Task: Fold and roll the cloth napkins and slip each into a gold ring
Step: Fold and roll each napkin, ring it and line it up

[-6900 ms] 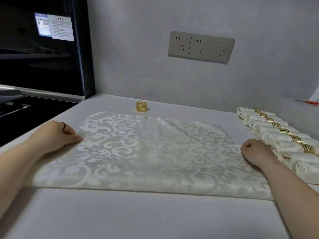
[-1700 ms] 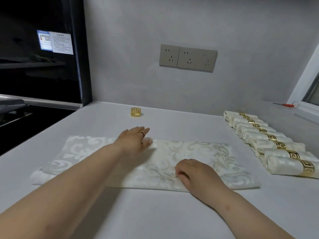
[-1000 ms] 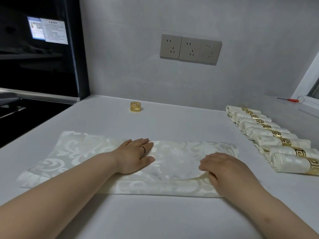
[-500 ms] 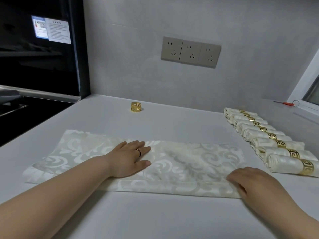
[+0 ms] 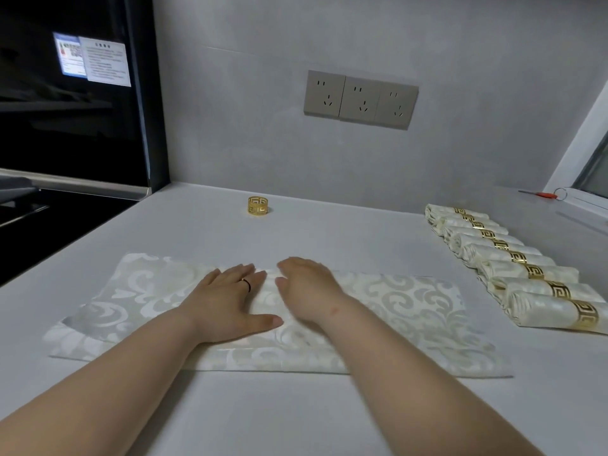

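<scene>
two hands in the head view: left hand (image 5: 230, 304) and right hand (image 5: 309, 291) lie flat and open, gripping nothing, side by side on the middle of the folded napkin (image 5: 411, 311). best to smooth outward evenly before rolling. the gold ring (image 5: 258, 205) stands beyond, well apart.

The napkin (image 5: 394, 311) is cream with pale scrollwork; the ring (image 5: 258, 205) is gold fretwork. The desk (image 5: 329, 232) is plain white.
</scene>
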Available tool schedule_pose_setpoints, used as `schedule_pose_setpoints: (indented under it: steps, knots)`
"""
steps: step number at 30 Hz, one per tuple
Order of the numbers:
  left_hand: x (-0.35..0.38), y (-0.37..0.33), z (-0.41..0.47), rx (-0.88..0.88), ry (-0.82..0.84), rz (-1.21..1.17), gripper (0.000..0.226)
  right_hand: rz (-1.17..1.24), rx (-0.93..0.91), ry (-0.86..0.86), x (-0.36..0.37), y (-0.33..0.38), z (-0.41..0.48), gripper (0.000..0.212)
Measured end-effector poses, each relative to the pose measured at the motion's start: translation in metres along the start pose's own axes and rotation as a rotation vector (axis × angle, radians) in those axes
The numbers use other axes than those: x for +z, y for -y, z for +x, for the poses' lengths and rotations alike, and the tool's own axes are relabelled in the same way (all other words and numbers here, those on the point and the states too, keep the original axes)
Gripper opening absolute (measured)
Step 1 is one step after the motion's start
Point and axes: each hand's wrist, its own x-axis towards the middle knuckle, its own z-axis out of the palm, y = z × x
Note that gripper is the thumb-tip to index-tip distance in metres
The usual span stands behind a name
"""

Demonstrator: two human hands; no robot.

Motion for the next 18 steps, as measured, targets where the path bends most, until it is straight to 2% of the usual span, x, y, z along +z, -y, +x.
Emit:
schedule_pose_setpoints:
  steps: [3, 6, 10, 18]
  knots:
    - [0.0, 0.006, 0.001, -0.027, -0.002, 0.009, 0.112, 0.009, 0.086, 0.071, 0.019, 0.007, 0.013, 0.05]
    - [-0.003, 0.015, 0.003, -0.058, 0.008, 0.066, 0.065, 0.038, 0.174, 0.099, 0.024, -0.001, 0.008, 0.06]
    - [-0.008, 0.035, 0.0, -0.117, 0.034, 0.118, 0.059, 0.02, 0.358, 0.067, 0.017, -0.035, -0.005, 0.07]
    - [-0.024, 0.102, -0.028, -0.347, 0.063, 0.164, 0.059, 0.011, 0.671, 0.022, -0.004, -0.123, -0.043, 0.076]
